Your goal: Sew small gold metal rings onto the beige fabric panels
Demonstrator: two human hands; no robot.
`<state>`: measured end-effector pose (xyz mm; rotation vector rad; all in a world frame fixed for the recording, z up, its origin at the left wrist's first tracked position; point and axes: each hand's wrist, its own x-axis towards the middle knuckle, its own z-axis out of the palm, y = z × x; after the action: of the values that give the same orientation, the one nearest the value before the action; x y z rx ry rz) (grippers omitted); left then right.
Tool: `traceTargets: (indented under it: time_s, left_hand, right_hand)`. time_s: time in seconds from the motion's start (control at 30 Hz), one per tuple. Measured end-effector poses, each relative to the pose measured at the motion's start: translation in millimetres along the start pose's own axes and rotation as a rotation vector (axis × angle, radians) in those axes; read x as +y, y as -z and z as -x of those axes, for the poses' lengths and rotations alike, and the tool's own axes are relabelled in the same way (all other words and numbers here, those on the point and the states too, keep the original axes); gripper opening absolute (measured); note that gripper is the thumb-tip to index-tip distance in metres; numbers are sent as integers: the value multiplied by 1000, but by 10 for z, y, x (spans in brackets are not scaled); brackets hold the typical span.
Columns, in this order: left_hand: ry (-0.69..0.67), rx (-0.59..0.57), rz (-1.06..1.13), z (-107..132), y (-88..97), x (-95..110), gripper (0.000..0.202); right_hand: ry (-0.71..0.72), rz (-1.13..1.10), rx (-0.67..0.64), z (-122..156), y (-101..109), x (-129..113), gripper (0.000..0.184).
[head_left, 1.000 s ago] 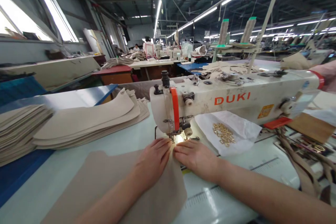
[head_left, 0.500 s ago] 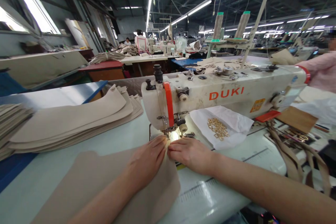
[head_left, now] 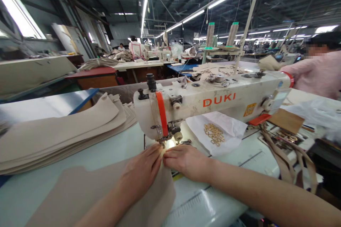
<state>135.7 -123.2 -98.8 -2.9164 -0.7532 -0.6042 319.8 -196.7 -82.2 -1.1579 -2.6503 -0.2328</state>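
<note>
A flat beige fabric panel (head_left: 87, 195) lies on the pale sewing table (head_left: 213, 205), its far corner under the needle of a white DUKI sewing machine (head_left: 213, 99). My left hand (head_left: 141, 172) lies flat on the panel, fingers stretched toward the presser foot (head_left: 163, 141). My right hand (head_left: 183, 161) rests palm down beside it, fingertips at the panel's edge just before the foot. Both hands press the fabric and grip nothing.
A stack of cut beige panels (head_left: 61, 131) lies at the left. A white bag with gold metal buckles (head_left: 214, 134) sits under the machine arm. Beige straps (head_left: 290, 159) trail at the right. A person in pink (head_left: 317, 72) works at the far right.
The view has shifted a little; machine and hands sit further left in the picture. My hands stay at the presser foot on the panel.
</note>
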Motion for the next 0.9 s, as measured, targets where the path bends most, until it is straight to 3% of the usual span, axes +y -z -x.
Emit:
traceTargets:
  time_s: [0.9]
  left_hand:
    - [44, -33, 21, -42, -1, -4, 36]
  right_hand:
    - [-15, -82, 26, -10, -95, 47, 14]
